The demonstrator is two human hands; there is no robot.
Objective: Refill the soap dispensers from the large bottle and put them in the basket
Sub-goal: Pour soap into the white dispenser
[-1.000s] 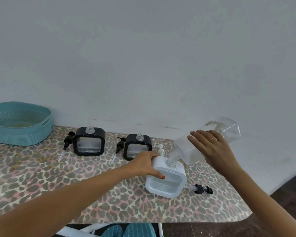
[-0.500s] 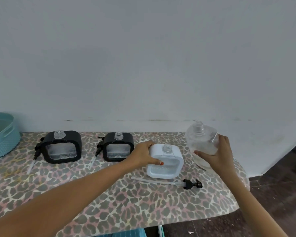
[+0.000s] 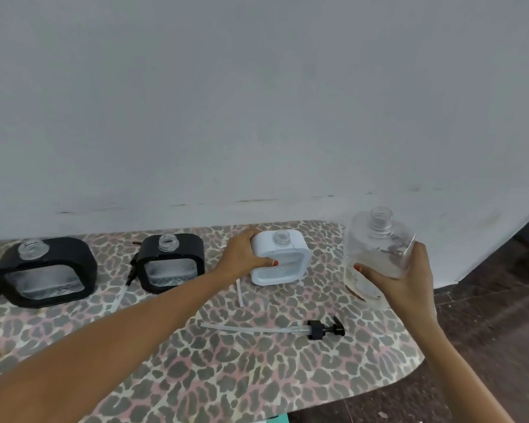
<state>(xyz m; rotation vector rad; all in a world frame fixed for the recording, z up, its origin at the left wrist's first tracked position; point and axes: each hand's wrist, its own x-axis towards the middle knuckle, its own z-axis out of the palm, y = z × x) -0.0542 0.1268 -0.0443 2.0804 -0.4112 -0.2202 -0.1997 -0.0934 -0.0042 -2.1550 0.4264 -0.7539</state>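
Left hand (image 3: pixel 242 257) clamps the white square dispenser (image 3: pixel 280 262); at its 3 o'clock, right hand (image 3: pixel 405 277) grips the upright clear plastic bottle (image 3: pixel 377 245).

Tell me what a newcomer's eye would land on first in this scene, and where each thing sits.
First, the two hands: the right hand holds a large clear bottle upright at the table's right edge, while the left hand grips a white dispenser near the back. Two black dispensers, one at far left and one beside it, stand open-necked along the wall. A black pump with a long tube lies loose on the leopard-print table, in front of the white one.
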